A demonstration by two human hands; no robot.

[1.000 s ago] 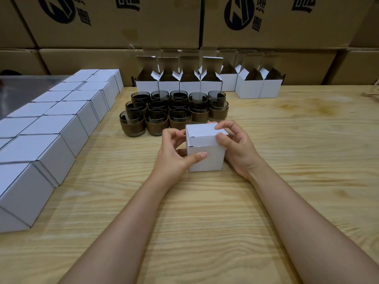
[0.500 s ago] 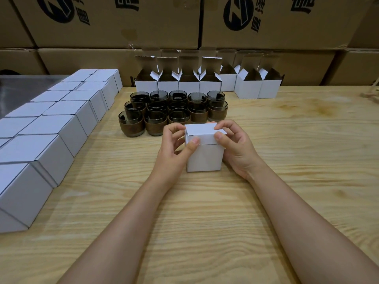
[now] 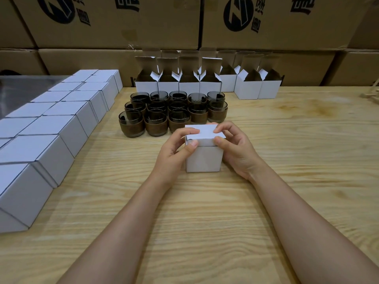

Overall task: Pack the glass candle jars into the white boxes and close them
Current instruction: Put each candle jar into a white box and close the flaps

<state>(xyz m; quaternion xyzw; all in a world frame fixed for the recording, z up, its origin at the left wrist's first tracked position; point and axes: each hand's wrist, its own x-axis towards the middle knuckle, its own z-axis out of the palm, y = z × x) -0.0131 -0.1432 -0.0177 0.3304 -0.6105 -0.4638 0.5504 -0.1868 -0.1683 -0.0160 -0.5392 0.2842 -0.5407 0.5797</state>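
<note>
A small white box [image 3: 204,158] stands on the wooden table [image 3: 287,150] in the middle. Its lid flap lies nearly flat on top. My left hand [image 3: 174,152] grips the box's left top corner, thumb on the front tuck flap and fingers on the lid. My right hand [image 3: 235,148] pinches the right top corner the same way. Behind the box stand several dark glass candle jars [image 3: 155,121] with brown bands, in rows. Further back, several open white boxes [image 3: 188,87] stand with their lids up.
Several shut white boxes [image 3: 51,140] lie in two rows along the table's left side. Large brown cartons [image 3: 123,21] are stacked as a wall behind the table. A small wooden object [image 3: 371,95] sits at the far right edge.
My left thumb has risen from low on the box's front to its top edge, and the lid flap has come down closer to flat. The box has stayed in place.
</note>
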